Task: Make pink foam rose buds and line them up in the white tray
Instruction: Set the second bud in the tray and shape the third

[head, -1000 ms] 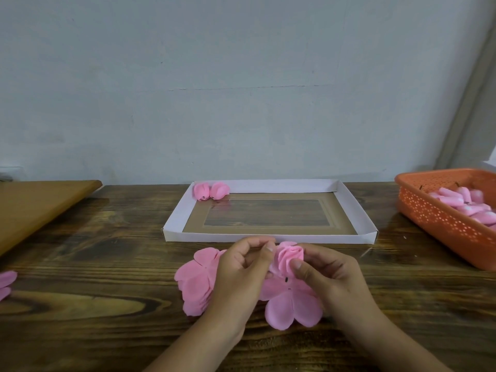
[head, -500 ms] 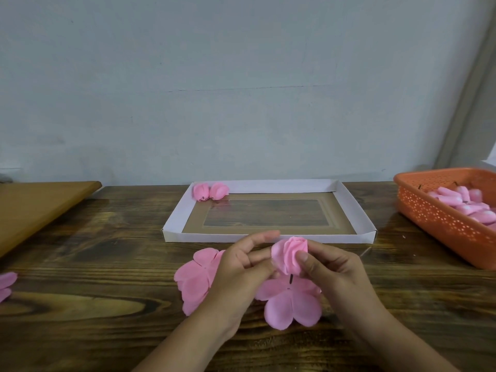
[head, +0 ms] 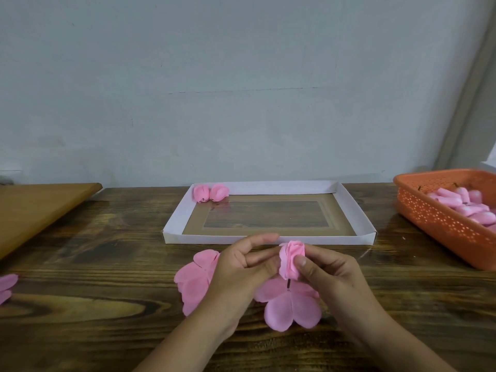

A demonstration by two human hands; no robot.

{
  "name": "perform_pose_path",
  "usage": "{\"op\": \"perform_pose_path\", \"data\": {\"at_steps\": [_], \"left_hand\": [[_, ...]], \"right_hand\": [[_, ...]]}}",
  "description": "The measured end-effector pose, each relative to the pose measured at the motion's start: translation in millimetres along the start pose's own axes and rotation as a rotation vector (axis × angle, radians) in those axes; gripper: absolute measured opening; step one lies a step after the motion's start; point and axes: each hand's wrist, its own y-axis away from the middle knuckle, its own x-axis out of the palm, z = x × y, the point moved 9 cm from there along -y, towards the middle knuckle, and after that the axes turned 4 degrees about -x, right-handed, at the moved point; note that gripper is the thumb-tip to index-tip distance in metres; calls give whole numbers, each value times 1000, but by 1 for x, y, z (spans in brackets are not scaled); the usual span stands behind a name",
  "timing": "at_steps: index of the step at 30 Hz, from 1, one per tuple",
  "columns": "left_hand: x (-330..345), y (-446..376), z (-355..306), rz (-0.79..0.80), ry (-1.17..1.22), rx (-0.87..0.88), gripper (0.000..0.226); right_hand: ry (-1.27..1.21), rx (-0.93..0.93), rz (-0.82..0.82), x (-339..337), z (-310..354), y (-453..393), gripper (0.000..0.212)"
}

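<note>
My right hand (head: 326,272) pinches a rolled pink foam bud (head: 290,259) between thumb and fingers, just in front of the white tray (head: 268,239). A short dark stem sticks out below the bud. My left hand (head: 243,267) touches the bud's left side with its lower fingers, its index finger stretched out above. Under the hands lie flat pink petal sheets: one (head: 291,308) beneath the bud, another (head: 194,277) to the left. Two finished buds (head: 210,193) sit side by side in the tray's far left corner.
An orange perforated basket (head: 440,224) with several pink foam pieces stands at the right. A light wooden board (head: 35,208) lies at the left. Another pink petal piece (head: 6,287) lies at the table's left edge. A grey wall rises behind the table.
The bud has risen off the flat petal sheet and shows its stem. My left hand's fingers have uncurled from the bud, the index finger now stretched out.
</note>
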Motion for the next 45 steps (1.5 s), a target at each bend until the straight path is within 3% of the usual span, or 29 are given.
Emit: {"op": "perform_pose_path", "data": {"at_steps": [6, 16, 24, 31, 39, 41, 45], "left_hand": [[1, 1, -3, 15, 6, 10, 46], [-4, 2, -3, -34, -18, 5, 54], [-4, 3, -5, -74, -32, 37, 40], [4, 10, -16, -52, -150, 141, 20], [13, 22, -27, -54, -312, 369, 28], [15, 24, -29, -71, -418, 428, 21], [14, 24, -27, -104, -517, 442, 19]], "right_hand": [[0, 28, -13, -2, -5, -1, 28], [33, 23, 24, 5, 0, 1, 24], [35, 3, -19, 3, 2, 0, 28], [55, -16, -108, -8, 5, 1, 24], [98, -78, -124, -5, 17, 2, 19], [108, -86, -155, -7, 16, 2, 20], [106, -103, -173, -8, 17, 3, 20]]}}
